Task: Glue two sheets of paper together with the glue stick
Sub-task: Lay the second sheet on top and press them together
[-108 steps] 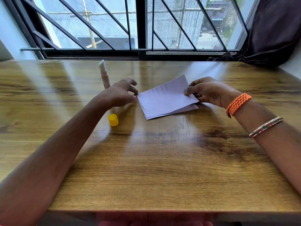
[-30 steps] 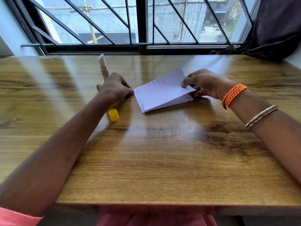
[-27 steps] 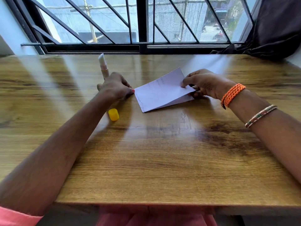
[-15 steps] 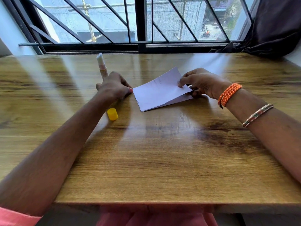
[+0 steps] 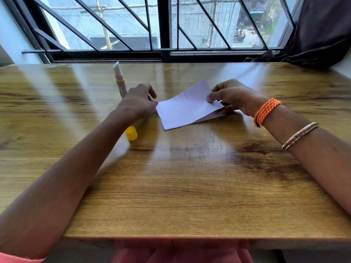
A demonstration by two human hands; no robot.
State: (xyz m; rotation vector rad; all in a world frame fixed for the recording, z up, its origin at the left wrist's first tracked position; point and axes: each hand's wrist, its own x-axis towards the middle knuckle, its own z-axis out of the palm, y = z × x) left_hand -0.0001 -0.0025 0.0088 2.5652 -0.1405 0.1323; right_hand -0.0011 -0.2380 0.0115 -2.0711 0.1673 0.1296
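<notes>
Paper sheets lie at table's twelve o'clock; right hand pinches the raised top sheet, left hand, loosely curled, touches the nine o'clock edge. Uncapped glue stick stands at eleven. Aligning edges before pressing likely helps.

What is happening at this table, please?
A person is gluing two sheets of paper. The right hand pinches the right corner of the top sheet, lifting it off the lower one. The left hand rests at the sheets' left edge. The glue stick stands upright and uncapped behind the left hand, and its yellow cap lies on the table.
</notes>
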